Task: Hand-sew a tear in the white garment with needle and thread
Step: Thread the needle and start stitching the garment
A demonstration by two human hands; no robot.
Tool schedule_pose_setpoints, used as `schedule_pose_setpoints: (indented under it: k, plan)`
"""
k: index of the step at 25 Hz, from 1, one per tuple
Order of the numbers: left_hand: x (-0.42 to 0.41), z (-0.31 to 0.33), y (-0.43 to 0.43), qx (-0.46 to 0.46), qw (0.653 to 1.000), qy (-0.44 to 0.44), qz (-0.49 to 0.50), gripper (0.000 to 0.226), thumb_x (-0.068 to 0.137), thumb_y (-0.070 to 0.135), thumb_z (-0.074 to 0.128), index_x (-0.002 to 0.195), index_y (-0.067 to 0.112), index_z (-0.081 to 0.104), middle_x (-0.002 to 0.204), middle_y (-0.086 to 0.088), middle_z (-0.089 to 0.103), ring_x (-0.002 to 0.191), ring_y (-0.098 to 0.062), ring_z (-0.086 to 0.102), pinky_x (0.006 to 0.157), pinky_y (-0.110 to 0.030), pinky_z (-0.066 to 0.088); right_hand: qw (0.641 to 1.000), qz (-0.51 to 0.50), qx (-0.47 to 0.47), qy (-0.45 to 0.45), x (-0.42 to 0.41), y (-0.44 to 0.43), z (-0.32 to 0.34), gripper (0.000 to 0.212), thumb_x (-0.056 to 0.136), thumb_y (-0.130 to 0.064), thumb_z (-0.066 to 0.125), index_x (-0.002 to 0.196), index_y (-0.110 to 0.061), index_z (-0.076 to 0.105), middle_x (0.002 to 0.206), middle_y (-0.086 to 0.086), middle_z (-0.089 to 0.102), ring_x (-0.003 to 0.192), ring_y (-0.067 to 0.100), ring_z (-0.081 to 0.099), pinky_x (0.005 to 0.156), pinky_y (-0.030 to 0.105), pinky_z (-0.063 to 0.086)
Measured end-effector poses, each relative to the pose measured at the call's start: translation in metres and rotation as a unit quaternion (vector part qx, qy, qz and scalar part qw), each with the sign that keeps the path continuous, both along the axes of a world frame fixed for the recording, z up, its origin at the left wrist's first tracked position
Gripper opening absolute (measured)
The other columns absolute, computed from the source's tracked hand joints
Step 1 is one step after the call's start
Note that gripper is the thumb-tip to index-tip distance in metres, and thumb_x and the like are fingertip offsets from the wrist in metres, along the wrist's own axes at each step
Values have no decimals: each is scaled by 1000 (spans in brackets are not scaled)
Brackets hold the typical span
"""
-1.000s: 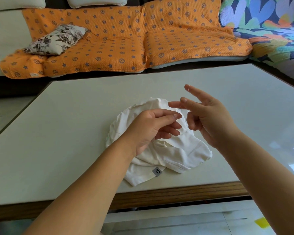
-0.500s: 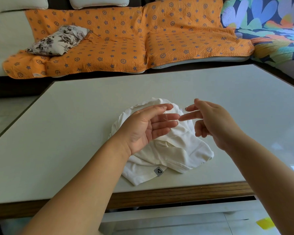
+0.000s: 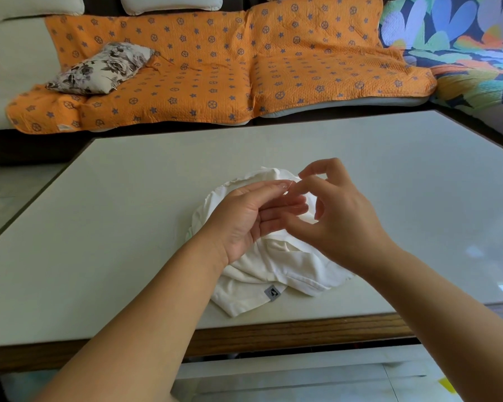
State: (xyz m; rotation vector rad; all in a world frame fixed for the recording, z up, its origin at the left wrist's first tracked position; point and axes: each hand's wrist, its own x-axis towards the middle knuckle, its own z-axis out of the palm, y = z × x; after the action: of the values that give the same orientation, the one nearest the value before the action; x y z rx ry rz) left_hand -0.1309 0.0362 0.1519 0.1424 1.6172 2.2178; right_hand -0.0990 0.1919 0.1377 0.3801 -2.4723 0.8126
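Where the thumb and forefinger of the left hand (image 3: 253,219) press together, just above the middle of the frame, they pinch a fine pale sliver, by its look the needle (image 3: 289,187). That hand's other three fingers lie nearly straight, palm turned up. The right hand (image 3: 341,224) comes in from the right with its fingers curled. Its forefinger arches over its thumb with a small gap between their tips, and the thumb tip reaches the left hand's grip. Whether the right grip has hold of any thread I cannot tell; none is plain at this size.

Both hands are over the white garment (image 3: 288,274), which lies crumpled on the counter (image 3: 122,227) a little below the centre of the frame, with a small grey label (image 3: 272,293) showing at its lower edge. The counter has a pale top and a wooden front edge.

Across the upper frame runs a sofa under an orange cover (image 3: 215,68) printed with blue stars and wheels. A floral cushion (image 3: 99,68) lies at upper left and a multicoloured throw (image 3: 462,39) at upper right.
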Motion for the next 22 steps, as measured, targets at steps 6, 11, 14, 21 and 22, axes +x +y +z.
schedule_pose_setpoints:
  k: [6, 11, 14, 21, 22]
  plan:
    - [0, -2, 2, -4, 1000, 4, 8, 18, 97, 9, 54, 99, 9, 72, 96, -12, 76, 89, -25, 74, 72, -28, 61, 999, -37, 16, -2, -5, -5, -11, 17, 81, -37, 73, 91, -24, 71, 124, -6, 54, 62, 9, 51, 53, 27, 45]
    - [-2, -5, 0, -22, 1000, 12, 4, 18, 97, 11, 55, 101, 8, 72, 97, -16, 75, 87, -22, 74, 74, -29, 60, 993, -34, -98, -49, -10, -7, -10, 7, 87, -30, 69, 83, -24, 68, 117, -13, 55, 60, -1, 50, 63, 24, 46]
    - [-5, -7, -2, -45, 999, 29, 13, 18, 98, 10, 55, 99, 9, 72, 89, -11, 76, 81, -18, 74, 73, -27, 60, 972, -21, -203, -118, -11, -3, -1, 12, 89, -31, 68, 77, -29, 64, 108, -16, 59, 60, 0, 51, 62, 9, 41]
    - [-6, -12, -4, -140, 986, 86, 20, 16, 98, 11, 56, 94, 13, 72, 70, 3, 69, 64, -8, 66, 63, -19, 53, 909, -7, -376, -182, -13, 12, 14, 12, 97, -19, 58, 92, -9, 62, 83, -3, 76, 47, 10, 57, 45, 20, 42]
    - [-6, -12, -4, -152, 984, 91, 21, 17, 98, 11, 56, 93, 14, 72, 69, 4, 68, 62, -7, 65, 62, -19, 53, 903, -2, -390, -181, -13, 14, 16, 12, 99, -17, 56, 93, -8, 60, 84, 0, 76, 48, 12, 59, 44, 20, 43]
